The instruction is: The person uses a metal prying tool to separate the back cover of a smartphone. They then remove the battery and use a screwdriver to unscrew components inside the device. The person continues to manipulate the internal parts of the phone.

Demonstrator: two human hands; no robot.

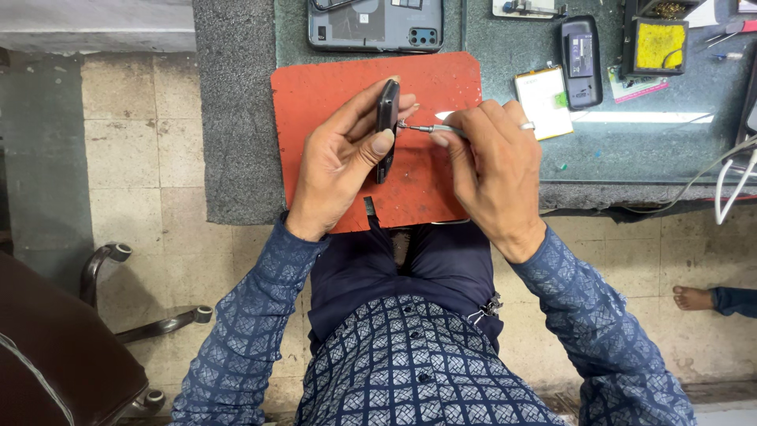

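Note:
My left hand [339,162] holds a dark phone [386,118] on its edge above an orange work mat [315,95], thumb pressed on its near side. My right hand [493,166], a ring on one finger, grips a thin metal screwdriver [422,127]. The tool's tip touches the side of the phone. Both hands hover over the mat near the bench's front edge.
A grey phone back shell [374,24] lies beyond the mat. To the right sit a white battery [542,101], a dark small device [581,61] and a yellow-padded holder [661,45]. White cables [733,185] hang at the right. A chair [55,347] stands left; another person's foot [694,298] shows right.

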